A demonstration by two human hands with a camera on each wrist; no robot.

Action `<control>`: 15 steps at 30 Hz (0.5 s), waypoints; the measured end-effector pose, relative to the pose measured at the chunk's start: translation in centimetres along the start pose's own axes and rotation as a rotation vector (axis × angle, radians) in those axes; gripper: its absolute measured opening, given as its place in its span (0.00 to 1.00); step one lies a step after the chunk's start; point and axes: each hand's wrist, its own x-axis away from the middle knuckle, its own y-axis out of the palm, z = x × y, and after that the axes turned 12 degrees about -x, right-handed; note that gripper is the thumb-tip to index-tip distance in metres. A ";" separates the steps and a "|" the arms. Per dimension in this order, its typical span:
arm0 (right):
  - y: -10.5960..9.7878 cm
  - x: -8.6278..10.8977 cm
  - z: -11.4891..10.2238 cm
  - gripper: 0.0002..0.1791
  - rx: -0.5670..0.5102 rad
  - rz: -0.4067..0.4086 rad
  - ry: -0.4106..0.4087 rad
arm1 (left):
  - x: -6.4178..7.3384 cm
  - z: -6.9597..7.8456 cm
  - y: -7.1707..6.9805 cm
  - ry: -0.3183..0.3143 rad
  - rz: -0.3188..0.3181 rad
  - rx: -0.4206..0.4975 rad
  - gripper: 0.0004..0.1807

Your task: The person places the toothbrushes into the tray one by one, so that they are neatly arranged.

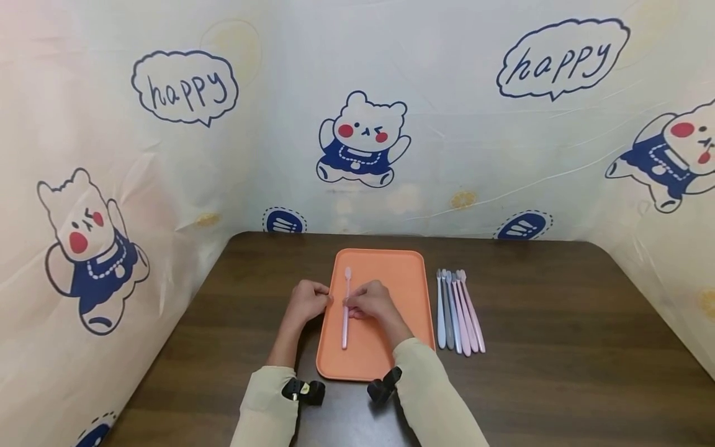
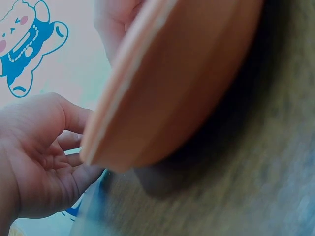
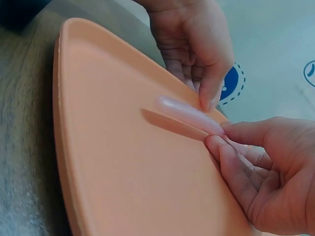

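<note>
A pale pink toothbrush point(image 1: 344, 332) lies lengthwise over the left part of an orange tray point(image 1: 393, 273), head toward the back. My right hand point(image 1: 373, 301) pinches it near the middle between thumb and fingers. In the right wrist view, the toothbrush's handle point(image 3: 187, 114) casts a shadow on the tray floor. At the tray's left rim, my left hand point(image 1: 308, 303) holds the edge. The left wrist view shows its thumb and fingers on either side of the rim point(image 2: 113, 108). There, the toothbrush is hidden behind the tray.
Several toothbrushes point(image 1: 460, 313) in blue, grey and pink lie side by side on the brown table point(image 1: 547, 323), just right of the tray. A printed cloth point(image 1: 447, 149) with bear drawings stands around the back and sides. Each sleeve carries a black wrist camera point(image 1: 384, 386).
</note>
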 end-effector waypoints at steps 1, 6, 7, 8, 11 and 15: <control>0.1 -0.1 0.0 0.06 0.004 0.004 -0.004 | 0.0 -0.1 0.0 0.002 0.003 -0.002 0.10; 0.5 -0.2 0.2 0.05 0.037 0.026 -0.025 | 0.0 -0.3 0.0 -0.004 0.004 0.004 0.10; 0.6 -0.2 0.2 0.05 0.040 0.030 -0.027 | 0.0 -0.3 0.0 -0.009 0.001 0.008 0.10; 0.6 -0.1 0.2 0.05 0.045 0.032 -0.030 | 0.0 -0.3 0.1 -0.009 -0.001 0.007 0.10; 0.6 -0.1 0.2 0.05 0.049 0.033 -0.036 | 0.0 -0.3 0.2 -0.011 -0.002 0.009 0.10; 0.4 0.0 0.2 0.06 0.046 0.021 -0.043 | 0.0 -0.2 0.2 -0.012 -0.003 0.014 0.10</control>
